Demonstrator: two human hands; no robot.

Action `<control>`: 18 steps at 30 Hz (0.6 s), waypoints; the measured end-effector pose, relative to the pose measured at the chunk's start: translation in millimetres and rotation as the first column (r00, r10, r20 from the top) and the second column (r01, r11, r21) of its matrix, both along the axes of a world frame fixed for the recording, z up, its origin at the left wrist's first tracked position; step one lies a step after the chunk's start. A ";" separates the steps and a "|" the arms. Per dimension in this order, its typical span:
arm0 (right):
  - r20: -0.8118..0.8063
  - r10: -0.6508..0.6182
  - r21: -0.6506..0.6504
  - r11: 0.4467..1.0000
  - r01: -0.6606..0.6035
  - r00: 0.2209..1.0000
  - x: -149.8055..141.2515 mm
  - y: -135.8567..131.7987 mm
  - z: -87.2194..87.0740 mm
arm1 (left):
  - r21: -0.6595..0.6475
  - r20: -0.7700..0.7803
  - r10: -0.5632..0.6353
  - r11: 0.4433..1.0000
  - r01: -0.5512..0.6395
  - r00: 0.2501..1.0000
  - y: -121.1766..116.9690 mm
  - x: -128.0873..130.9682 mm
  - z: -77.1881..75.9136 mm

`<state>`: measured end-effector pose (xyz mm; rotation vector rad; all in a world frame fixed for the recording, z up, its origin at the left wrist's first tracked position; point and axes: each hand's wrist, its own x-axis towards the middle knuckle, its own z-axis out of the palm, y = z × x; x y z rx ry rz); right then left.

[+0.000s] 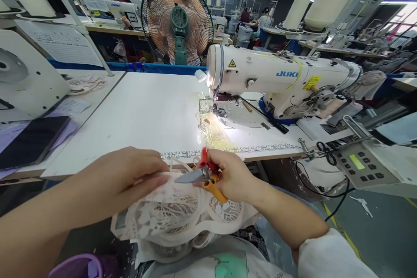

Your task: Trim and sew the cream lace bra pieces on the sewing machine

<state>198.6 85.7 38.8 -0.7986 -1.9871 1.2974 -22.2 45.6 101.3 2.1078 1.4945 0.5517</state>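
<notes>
A pale lace bra [182,213] lies over my lap, below the table's front edge. My left hand [143,176] pinches its upper edge between thumb and fingers. In my right hand [230,173] is a pair of scissors [193,176] with one red and one orange handle. The blades point left, toward my left fingertips, and lie over the top of the bra. A thin strap or cord [180,163] sticks up between my hands. Whether the blades touch the fabric I cannot tell.
A white JUKI sewing machine [260,69] stands on the white table [146,113], its lamp lit. A dark tablet [32,141] lies at left. A control box [365,163] juts out at right. Behind stands a large fan [179,21]; a purple bin [78,267] is below left.
</notes>
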 end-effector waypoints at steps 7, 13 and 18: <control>0.035 0.055 -0.035 0.998 -0.054 0.998 5.3 -3.9 5.4 | -0.232 0.064 -0.061 0.970 0.075 0.996 0.9 -41.3 8.5; 0.107 0.034 -0.129 0.991 -0.020 0.994 5.4 -7.0 6.2 | -0.291 0.264 0.054 0.957 0.025 0.963 -3.2 -40.7 12.5; 0.117 0.015 -0.083 0.997 -0.006 0.993 6.0 -6.4 3.7 | -0.357 0.557 0.196 0.934 0.019 0.807 -4.8 -42.0 -7.1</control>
